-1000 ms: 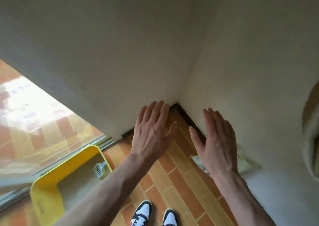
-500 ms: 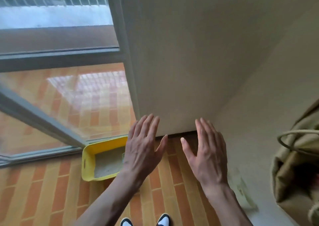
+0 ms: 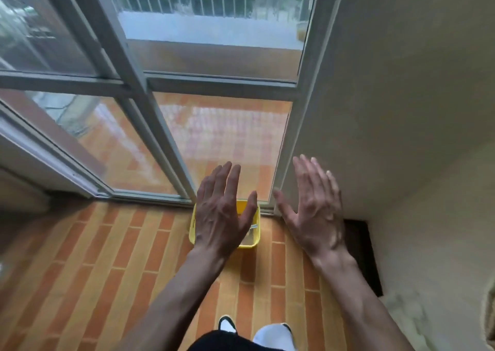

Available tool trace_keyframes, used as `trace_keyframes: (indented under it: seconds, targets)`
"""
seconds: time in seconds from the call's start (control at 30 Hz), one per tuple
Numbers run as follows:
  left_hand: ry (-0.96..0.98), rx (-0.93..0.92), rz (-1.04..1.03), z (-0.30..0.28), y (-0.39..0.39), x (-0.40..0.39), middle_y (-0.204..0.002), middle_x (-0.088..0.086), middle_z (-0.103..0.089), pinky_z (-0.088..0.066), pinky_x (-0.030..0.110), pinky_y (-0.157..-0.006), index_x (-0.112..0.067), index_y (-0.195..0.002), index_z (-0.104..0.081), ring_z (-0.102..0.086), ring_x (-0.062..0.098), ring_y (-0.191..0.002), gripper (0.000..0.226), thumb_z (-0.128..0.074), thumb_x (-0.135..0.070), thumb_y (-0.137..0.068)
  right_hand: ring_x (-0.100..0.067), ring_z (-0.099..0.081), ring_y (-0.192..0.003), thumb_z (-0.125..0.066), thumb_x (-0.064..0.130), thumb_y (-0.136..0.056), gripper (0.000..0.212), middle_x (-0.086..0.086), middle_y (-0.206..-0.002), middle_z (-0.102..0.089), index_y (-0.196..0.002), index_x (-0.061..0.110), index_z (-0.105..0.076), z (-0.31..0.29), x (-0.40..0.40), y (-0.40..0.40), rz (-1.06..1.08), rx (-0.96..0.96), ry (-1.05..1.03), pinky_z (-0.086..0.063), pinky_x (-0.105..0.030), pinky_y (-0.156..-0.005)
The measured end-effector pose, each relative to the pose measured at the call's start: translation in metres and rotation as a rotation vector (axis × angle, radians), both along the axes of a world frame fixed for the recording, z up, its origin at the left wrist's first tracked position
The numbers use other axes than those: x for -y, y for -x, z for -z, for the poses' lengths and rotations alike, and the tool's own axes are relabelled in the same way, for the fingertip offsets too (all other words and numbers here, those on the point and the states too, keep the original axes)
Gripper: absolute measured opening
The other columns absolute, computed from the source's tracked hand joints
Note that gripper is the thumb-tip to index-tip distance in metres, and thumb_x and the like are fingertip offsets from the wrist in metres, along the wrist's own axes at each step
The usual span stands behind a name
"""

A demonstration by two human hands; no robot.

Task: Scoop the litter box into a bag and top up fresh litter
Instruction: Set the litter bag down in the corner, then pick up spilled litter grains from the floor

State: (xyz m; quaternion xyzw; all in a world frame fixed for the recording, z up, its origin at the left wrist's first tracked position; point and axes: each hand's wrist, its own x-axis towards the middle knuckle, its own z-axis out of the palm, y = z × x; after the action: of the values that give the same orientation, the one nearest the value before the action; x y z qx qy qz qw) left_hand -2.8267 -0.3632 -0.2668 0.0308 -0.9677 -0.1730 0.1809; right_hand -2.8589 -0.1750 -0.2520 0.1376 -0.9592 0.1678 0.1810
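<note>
The orange brick-patterned floor point(image 3: 107, 265) carried a yellow litter box point(image 3: 250, 241) by the glass door, and two shoes point(image 3: 227, 324).

Glass sliding door point(image 3: 219, 141) w/ grey frame, brick-pattern floor point(image 3: 88, 265), beige wall point(image 3: 401, 109)

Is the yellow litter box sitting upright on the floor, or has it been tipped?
Upright. The yellow litter box sits flat on the tiled floor by the glass door, its opening facing up, partly hidden behind the left hand.

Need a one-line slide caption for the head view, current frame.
Both hands, left and right, raised open and empty above a yellow litter box on the brick-tile floor beside the glass door.
</note>
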Motion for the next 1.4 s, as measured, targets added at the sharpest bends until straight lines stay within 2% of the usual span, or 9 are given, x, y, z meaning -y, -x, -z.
trace_keyframes:
  seconds: [0.37,0.63,0.83,0.93,1.1,1.4]
  targets:
    - [0.045,-0.023,-0.279,-0.012,-0.05,0.076,-0.152,0.013,-0.05,-0.035,0.051,-0.117,-0.01,-0.149,-0.048,-0.042,0.032,-0.144,0.062,-0.054,-0.048,-0.1,-0.024,-0.029,-0.152,-0.05,0.058,-0.1,0.072,-0.009,-0.16,-0.038,-0.156,0.014,-0.036,-0.005,0.094,-0.002,-0.296,0.012,-0.058,-0.027,-0.047,-0.122]
    - [0.059,-0.015,-0.545,-0.01,-0.061,0.077,-0.156,0.015,-0.046,-0.034,0.053,-0.118,-0.012,-0.151,-0.047,-0.039,0.032,-0.147,0.062,-0.048,-0.05,-0.101,-0.024,-0.024,-0.153,-0.042,0.061,-0.101,0.072,-0.008,-0.163,-0.034,-0.157,0.017,-0.032,-0.007,0.114,0.028,-0.552,0.059,-0.124,-0.024,-0.048,-0.124]
    - [0.043,0.047,-0.749,-0.006,-0.083,0.076,-0.156,0.013,-0.046,-0.028,0.049,-0.123,-0.014,-0.151,-0.046,-0.037,0.029,-0.148,0.063,-0.04,-0.053,-0.102,-0.024,-0.025,-0.153,-0.035,0.066,-0.1,0.074,-0.007,-0.162,-0.035,-0.157,0.019,-0.032,0.008,0.129,0.034,-0.701,0.1,-0.188,-0.021,-0.046,-0.125]
    - [0.045,0.076,-0.799,0.002,-0.099,0.078,-0.154,0.012,-0.049,-0.029,0.05,-0.122,-0.014,-0.15,-0.047,-0.039,0.028,-0.147,0.062,-0.039,-0.054,-0.103,-0.025,-0.026,-0.152,-0.031,0.067,-0.101,0.073,-0.006,-0.161,-0.037,-0.157,0.02,-0.032,0.018,0.138,0.029,-0.759,0.129,-0.206,-0.021,-0.046,-0.125]
    - [0.025,0.128,-0.878,0.026,-0.126,0.088,-0.154,0.011,-0.05,-0.03,0.051,-0.122,-0.014,-0.148,-0.049,-0.041,0.027,-0.146,0.059,-0.041,-0.052,-0.103,-0.025,-0.027,-0.152,-0.034,0.066,-0.1,0.073,-0.006,-0.162,-0.036,-0.157,0.021,-0.032,0.038,0.154,0.019,-0.831,0.162,-0.261,-0.022,-0.046,-0.124]
    - [-0.035,0.095,-0.863,0.094,-0.167,0.093,-0.155,0.009,-0.049,-0.027,0.05,-0.123,-0.011,-0.151,-0.046,-0.038,0.025,-0.149,0.059,-0.047,-0.046,-0.103,-0.022,-0.031,-0.151,-0.044,0.058,-0.101,0.069,-0.005,-0.159,-0.041,-0.155,0.016,-0.037,0.094,0.176,-0.002,-0.925,0.151,-0.254,-0.019,-0.045,-0.125]
